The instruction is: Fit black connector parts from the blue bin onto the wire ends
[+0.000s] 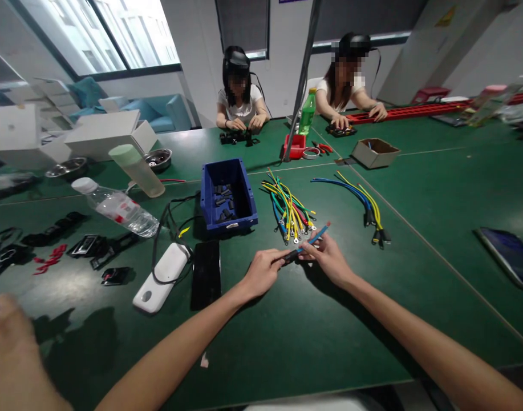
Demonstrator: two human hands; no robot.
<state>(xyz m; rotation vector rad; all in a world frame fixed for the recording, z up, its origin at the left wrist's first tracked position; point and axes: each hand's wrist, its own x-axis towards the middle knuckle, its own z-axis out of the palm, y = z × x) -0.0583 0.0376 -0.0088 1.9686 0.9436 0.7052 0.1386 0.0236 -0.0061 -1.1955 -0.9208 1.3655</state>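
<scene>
A slim blue plastic-coated wire, likely light, springy, best held mid-length, is pinched by the right hand, its black sleeve by the left hand.

Bright window, blue sofa, pale wall

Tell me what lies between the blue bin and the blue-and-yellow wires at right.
The head view shows a multicolored wire pile between the blue bin and those blue-and-yellow wires.
</scene>
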